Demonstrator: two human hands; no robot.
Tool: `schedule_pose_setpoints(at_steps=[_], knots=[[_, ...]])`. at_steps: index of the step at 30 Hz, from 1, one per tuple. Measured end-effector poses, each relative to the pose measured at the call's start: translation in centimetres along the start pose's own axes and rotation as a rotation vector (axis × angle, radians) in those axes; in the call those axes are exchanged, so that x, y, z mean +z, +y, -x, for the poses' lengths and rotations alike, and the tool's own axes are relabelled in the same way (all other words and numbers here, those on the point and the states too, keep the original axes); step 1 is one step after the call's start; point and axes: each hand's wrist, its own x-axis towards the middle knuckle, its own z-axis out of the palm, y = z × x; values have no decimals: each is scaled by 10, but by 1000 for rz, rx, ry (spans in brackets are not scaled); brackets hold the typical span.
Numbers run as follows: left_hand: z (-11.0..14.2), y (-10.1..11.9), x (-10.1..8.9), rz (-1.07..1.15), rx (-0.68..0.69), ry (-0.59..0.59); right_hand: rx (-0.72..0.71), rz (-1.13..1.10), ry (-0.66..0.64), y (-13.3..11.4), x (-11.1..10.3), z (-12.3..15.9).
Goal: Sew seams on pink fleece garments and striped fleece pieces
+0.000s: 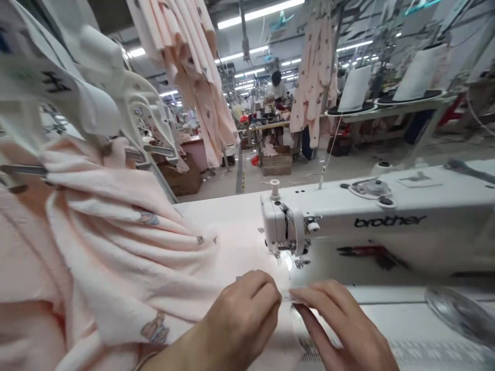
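Note:
Pale pink printed fabric [116, 278] drapes from clips at the left and spreads across the white table of a sewing machine [332, 226]. My left hand [247, 314] is closed on this fabric just in front of the needle area, its knuckles up and fingertips hidden. Close beside it, my right hand [344, 324] pinches the fabric's edge between thumb and fingertips. The machine's presser foot area [286, 260] is lit by a small lamp, slightly beyond both hands.
Dark-and-red snips [363, 251] lie on the machine bed under the arm. White hanger clips [150, 123] crowd the left side. More pink fabric pieces [193, 67] hang ahead. Thread cones [353, 90] stand on a rack behind, and a person [277, 85] is far off.

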Motion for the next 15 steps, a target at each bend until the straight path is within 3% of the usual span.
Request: schedule_pose_setpoints(at_steps=[1,3,6,9,12,15], knots=[[4,-2,1,30,-39,-31,-38,-43,-11,-1,0,-5],[7,-9,-2,255,-270,-103,-100,-102,-13,-3,2,-8],[6,-22,-5,826,-693,-275,-165,-143,-19,-4,8,-3],[4,-30,1,1152,-853,-297,-112,-169,-27,-3,16,4],[3,-29,11,1061,-818,-128,259,-310,16,-6,24,6],[3,-24,18,922,-743,-25,724,-661,-78,-15,27,2]])
